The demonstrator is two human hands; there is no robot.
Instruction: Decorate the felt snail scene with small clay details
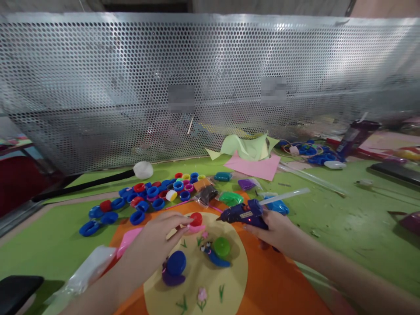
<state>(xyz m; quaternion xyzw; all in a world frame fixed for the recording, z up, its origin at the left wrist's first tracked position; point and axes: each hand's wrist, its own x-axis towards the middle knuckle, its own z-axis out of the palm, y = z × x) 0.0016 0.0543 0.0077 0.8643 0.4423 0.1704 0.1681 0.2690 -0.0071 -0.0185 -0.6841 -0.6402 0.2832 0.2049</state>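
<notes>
My right hand (pixel 274 231) grips a dark blue glue gun (pixel 244 213) with a clear glue stick poking out its back; the nozzle points left toward a red bottle cap (pixel 196 218). My left hand (pixel 157 238) pinches a pink piece under that red cap, fingers closed on it, over a yellow paper circle (pixel 200 280) on an orange sheet (pixel 272 284). On the circle sit a blue cap on a purple snail shape (pixel 175 266) and a green cap on a blue snail shape (pixel 219 250).
Several blue, red and mixed-colour bottle caps (pixel 144 199) lie behind the sheet on the green table. Pink and pale green paper (pixel 254 159) lies at the back, with small bags of material nearby. A perforated metal screen (pixel 210 83) closes the far side. A plastic wrapper (pixel 85 273) lies left.
</notes>
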